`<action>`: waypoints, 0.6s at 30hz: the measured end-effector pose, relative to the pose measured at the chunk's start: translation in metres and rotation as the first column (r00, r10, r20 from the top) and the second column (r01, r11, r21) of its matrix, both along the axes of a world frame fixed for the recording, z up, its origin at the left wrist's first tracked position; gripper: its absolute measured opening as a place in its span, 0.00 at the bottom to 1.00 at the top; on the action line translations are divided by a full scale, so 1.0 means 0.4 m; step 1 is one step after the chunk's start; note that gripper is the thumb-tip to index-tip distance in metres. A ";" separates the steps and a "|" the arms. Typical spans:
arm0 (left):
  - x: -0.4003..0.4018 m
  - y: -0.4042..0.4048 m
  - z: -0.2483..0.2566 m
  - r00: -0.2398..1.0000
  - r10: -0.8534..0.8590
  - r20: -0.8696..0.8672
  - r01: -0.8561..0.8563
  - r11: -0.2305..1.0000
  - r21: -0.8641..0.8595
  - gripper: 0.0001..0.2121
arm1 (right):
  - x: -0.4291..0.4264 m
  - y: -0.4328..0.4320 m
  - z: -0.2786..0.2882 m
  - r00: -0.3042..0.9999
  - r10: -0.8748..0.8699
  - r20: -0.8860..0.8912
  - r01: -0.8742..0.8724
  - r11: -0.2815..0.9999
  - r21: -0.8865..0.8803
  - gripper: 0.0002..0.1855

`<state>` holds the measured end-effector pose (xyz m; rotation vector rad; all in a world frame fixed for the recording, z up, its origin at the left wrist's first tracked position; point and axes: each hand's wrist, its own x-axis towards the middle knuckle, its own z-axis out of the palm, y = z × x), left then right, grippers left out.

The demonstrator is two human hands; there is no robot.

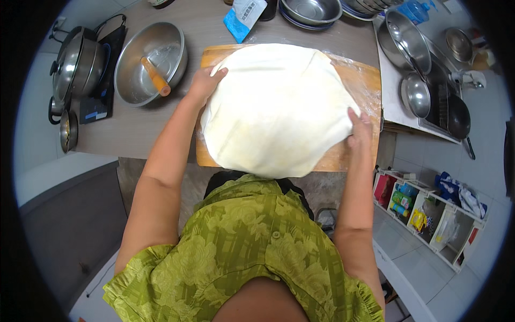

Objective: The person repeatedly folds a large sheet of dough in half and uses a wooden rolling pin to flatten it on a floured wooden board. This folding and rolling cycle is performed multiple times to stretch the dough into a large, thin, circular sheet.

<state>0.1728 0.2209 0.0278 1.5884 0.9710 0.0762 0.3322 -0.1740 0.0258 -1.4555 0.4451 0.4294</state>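
Observation:
A wide, thin sheet of white dough spreads over a wooden board dusted with flour. Its near edge hangs past the board's front edge, close to my green shirt. At the sheet's upper left, my left hand pinches the rim between thumb and fingers. My right hand grips the right edge lower down, and the dough draws to a point there. Soft folds run across the far part of the sheet. The fingers beneath the dough are hidden on both sides.
Left of the board, a steel bowl holds a wooden rolling pin. A lidded steel pot stands farther left. Behind the board lie a blue-and-white packet and stacked bowls. A sink area with steel bowls is at right.

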 end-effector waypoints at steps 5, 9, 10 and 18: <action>-0.085 -0.038 -0.019 0.998 0.014 -0.061 0.001 0.969 0.247 0.16 | 0.151 -0.111 -0.067 0.956 0.120 0.269 -0.090 0.988 -0.122 0.15; -0.154 -0.085 -0.036 0.996 0.066 -0.054 -0.046 0.949 0.313 0.16 | 0.211 -0.138 -0.108 0.890 0.338 0.308 -0.214 0.903 -0.374 0.12; -0.176 -0.084 -0.056 0.996 0.089 -0.032 -0.073 0.942 0.327 0.16 | 0.211 -0.127 -0.106 0.869 0.382 0.314 -0.234 0.877 -0.419 0.12; -0.193 -0.106 -0.014 0.956 0.270 -0.112 -0.207 0.897 0.391 0.18 | 0.163 -0.012 -0.053 0.581 0.686 0.438 -0.174 0.630 -0.757 0.13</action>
